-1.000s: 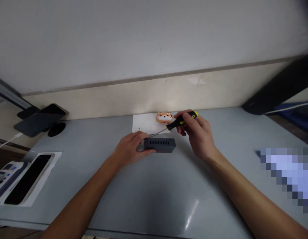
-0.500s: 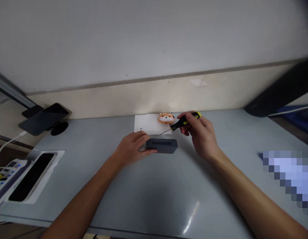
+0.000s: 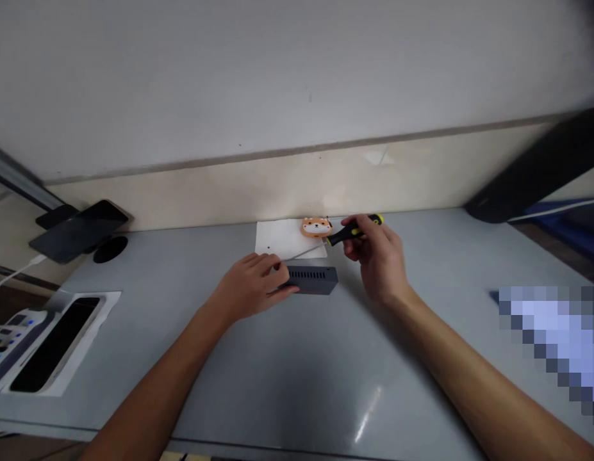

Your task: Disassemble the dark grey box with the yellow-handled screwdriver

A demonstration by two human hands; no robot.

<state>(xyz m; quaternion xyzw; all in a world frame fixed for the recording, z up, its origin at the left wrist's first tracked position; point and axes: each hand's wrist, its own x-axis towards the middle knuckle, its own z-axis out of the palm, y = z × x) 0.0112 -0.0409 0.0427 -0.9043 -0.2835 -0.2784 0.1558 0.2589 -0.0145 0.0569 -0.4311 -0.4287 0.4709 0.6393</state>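
My right hand (image 3: 380, 259) is closed around the black-and-yellow handle of a screwdriver (image 3: 347, 232). Its thin metal shaft slants down to the left, and the tip is hidden at my left fingers. My left hand (image 3: 253, 285) grips the left end of a dark grey box (image 3: 312, 280) with a row of slots along its top, thumb on the near side and fingers over the top. Behind the box lies a sheet of white paper (image 3: 284, 237) with a small dark speck on it. An orange animal-face case (image 3: 317, 227) rests on the paper's right part.
At the left, a phone (image 3: 56, 346) lies on white paper beside a power strip (image 3: 11, 339). Behind them another phone (image 3: 80, 230) leans on a stand. A black cylinder (image 3: 522, 179) stands at the back right of the grey table (image 3: 277, 384); a blurred-out patch (image 3: 561, 346) covers the right edge.
The whole view has shifted slightly. The screwdriver's shaft lies a little flatter, its tip now behind my left fingers, which reach further over the box's end. Both hands keep their holds.
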